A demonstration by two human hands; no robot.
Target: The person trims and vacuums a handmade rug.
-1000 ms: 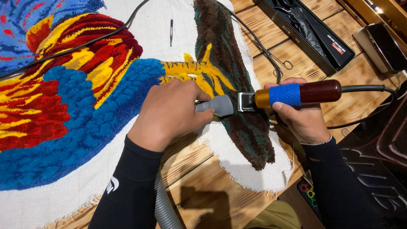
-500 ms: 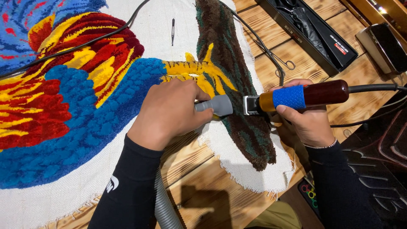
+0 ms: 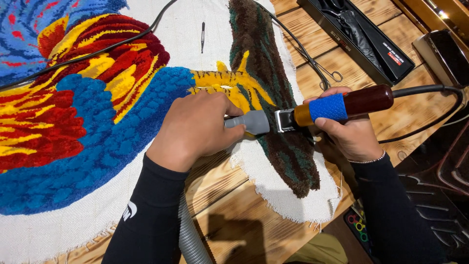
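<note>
Your left hand (image 3: 195, 129) is clenched around the grey plastic vacuum nozzle (image 3: 249, 122). Your right hand (image 3: 349, 132) grasps the blue-and-maroon electric clipper (image 3: 337, 106), both over the colourful tufted rug (image 3: 97, 107).

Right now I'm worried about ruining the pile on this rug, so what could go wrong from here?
The clipper in the right hand sits on the brown tufted strip; tilting it could gouge the pile. The vacuum nozzle held by the left hand nearly meets the blade and may knock it. The clipper's cord loops near the table edge and could snag.
</note>
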